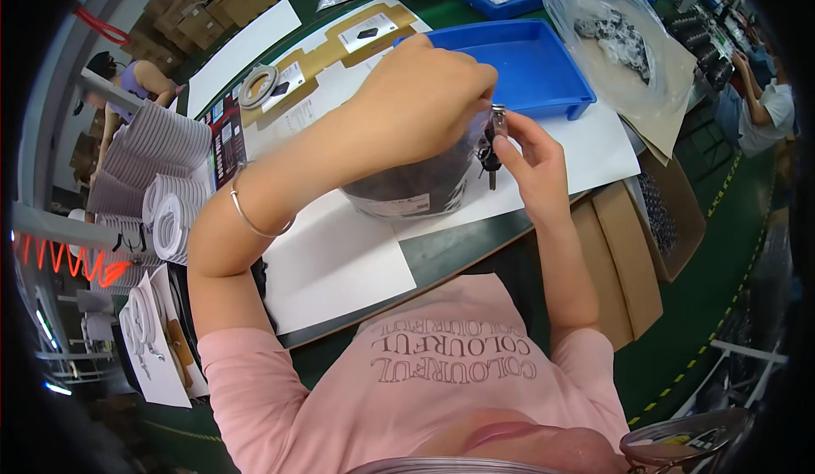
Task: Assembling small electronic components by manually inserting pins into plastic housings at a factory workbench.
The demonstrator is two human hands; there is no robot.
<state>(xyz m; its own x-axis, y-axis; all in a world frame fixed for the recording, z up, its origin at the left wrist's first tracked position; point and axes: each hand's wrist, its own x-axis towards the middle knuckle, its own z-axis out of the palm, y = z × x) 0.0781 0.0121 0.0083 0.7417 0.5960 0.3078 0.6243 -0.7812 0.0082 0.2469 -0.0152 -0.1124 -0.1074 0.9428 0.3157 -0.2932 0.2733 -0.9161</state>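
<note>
My left hand [429,96] is closed above a clear plastic bag of dark contents [407,192], fingers curled down; what its fingertips hold, if anything, is hidden. Facing it, my right hand [536,164] pinches a small silver-and-black metal piece [494,139] between thumb and fingers. That piece has a shiny round top and a narrow key-like blade hanging down. The bag carries a white label and stands on white sheets [340,274] at the table's near side. Behind my hands lies a shallow blue tray [518,58].
Flattened printed cartons [327,54] and a coiled grey cable [258,86] lie at the far left. Stacked white cable coils [174,211] stand left. A large plastic bag [620,37] sits far right, above an open cardboard box [632,279] of small parts. Other people work at both sides.
</note>
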